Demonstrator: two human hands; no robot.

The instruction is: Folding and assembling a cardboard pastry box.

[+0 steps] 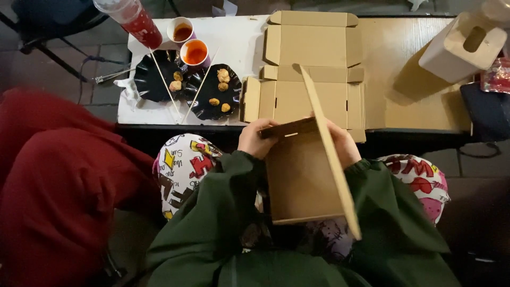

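Over my lap I hold a brown cardboard box blank (300,180), partly folded, with one long side panel standing up on edge. My left hand (256,139) grips its far left corner, fingers curled over a folded flap. My right hand (342,144) holds the far right side behind the upright panel, which partly hides it. Both arms wear dark green sleeves. A second flat, unfolded cardboard box blank (311,69) lies on the table just beyond my hands.
On a white board (241,42) sit two black plates (154,79) with fried bites and wooden skewers, two small sauce cups (195,53) and a red drink cup (135,21). A wooden tissue box (462,48) stands far right. A person in red (58,180) sits at my left.
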